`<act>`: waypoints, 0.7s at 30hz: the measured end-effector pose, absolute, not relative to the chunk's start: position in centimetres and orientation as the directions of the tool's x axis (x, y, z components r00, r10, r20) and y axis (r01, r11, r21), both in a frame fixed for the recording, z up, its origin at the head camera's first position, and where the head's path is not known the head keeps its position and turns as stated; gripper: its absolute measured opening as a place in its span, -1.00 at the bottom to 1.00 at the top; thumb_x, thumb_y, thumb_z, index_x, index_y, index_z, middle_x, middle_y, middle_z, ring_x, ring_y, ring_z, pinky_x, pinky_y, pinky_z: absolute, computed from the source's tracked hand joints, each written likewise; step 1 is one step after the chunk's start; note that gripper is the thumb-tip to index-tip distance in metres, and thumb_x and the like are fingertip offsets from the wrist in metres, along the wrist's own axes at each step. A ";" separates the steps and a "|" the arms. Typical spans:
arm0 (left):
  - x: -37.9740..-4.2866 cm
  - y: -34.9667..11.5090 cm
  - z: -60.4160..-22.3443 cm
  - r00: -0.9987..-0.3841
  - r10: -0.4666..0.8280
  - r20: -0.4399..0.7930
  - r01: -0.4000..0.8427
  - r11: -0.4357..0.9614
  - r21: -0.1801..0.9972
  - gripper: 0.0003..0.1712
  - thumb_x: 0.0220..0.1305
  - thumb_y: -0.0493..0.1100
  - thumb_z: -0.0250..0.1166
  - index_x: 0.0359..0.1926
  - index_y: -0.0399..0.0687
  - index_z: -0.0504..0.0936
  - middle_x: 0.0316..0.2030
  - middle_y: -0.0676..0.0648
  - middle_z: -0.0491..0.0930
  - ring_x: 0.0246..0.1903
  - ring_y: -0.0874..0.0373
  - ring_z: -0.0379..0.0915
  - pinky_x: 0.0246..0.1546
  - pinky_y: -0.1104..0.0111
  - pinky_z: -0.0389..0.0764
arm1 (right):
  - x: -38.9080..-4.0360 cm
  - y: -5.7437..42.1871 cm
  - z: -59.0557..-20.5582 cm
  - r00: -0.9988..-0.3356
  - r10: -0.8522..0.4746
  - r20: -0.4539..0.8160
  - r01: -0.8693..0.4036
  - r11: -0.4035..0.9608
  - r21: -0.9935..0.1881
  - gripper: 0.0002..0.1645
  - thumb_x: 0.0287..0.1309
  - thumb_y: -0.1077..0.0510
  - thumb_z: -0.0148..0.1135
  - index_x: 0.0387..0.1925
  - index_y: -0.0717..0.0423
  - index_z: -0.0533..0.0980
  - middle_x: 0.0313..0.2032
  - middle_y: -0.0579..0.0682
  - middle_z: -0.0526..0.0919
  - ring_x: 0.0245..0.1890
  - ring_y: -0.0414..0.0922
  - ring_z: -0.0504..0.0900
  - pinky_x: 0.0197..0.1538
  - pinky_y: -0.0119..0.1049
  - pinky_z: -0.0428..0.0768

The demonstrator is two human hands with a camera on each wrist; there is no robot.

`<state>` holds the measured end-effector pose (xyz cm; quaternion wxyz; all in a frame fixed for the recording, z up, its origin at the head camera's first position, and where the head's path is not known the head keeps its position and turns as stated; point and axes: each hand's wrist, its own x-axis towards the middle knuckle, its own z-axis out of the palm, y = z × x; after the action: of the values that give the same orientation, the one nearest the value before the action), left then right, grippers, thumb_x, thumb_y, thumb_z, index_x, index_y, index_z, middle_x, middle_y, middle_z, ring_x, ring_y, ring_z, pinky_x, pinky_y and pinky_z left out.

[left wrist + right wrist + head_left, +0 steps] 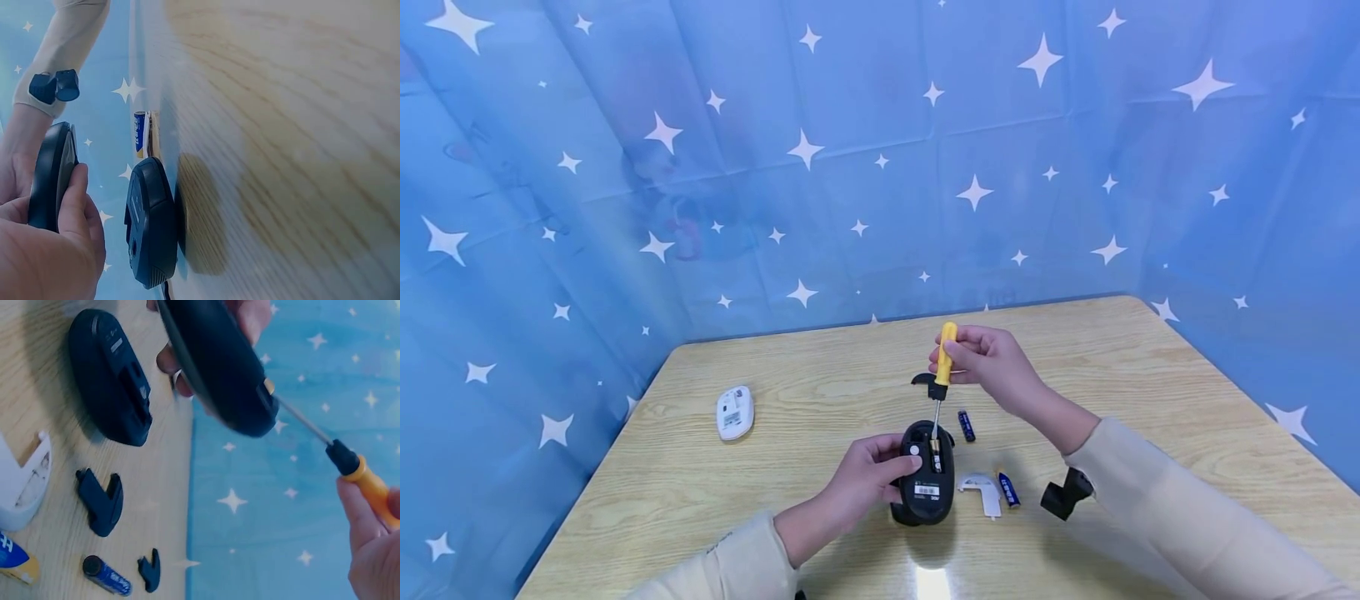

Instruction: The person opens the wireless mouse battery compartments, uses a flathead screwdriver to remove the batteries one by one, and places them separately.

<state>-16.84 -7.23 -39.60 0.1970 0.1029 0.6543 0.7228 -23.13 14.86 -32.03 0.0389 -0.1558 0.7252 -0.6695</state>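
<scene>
My left hand (867,473) holds a black computer mouse (931,500) above the table, its underside turned up. The battery slot is uncovered, and a battery (937,461) shows inside it. My right hand (996,367) grips a screwdriver (947,354) by its yellow handle. Its thin metal shaft points down, with the tip at the upper end of the slot, close to the battery. In the right wrist view a second black mouse (106,375) lies on the table under the held one, bottom up, with its slot uncovered too.
A white mouse (734,413) lies bottom up at the left. Right of the held mouse are a white battery cover (987,492), a blue battery (1008,490) and another battery (966,426). Two black covers, a larger one (101,503) and a smaller one (150,572), lie on the table.
</scene>
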 end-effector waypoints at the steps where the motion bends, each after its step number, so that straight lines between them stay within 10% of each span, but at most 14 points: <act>1: -16.8 -7.2 -39.7 -0.901 0.420 -0.108 -0.150 -0.070 0.986 -0.54 0.27 -0.29 0.24 0.17 -0.40 0.49 -0.20 -0.14 0.64 -0.25 0.02 0.64 -0.33 0.20 0.73 | -23.3 14.9 -32.2 -0.950 -0.279 0.138 -0.158 0.051 -0.986 -0.55 0.40 0.08 0.10 0.11 0.38 0.43 -0.10 0.27 0.63 -0.10 0.02 0.69 -0.07 -0.14 0.68; 21: -16.8 -7.0 -39.7 -0.887 0.446 -0.121 -0.184 -0.100 0.978 -0.52 0.26 -0.29 0.24 0.17 -0.42 0.48 -0.17 -0.17 0.64 -0.24 0.01 0.64 -0.27 0.19 0.72 | -25.1 15.5 -34.8 -0.952 -0.300 -0.063 0.087 -0.070 -0.994 -0.63 0.45 0.17 0.01 0.00 0.46 0.43 -0.23 0.09 0.68 -0.20 -0.14 0.69 -0.11 -0.35 0.67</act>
<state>-16.83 -7.04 -39.72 0.2143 0.1029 0.6356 0.7345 -25.11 15.53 -34.84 0.1330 -0.0794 0.6690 -0.7270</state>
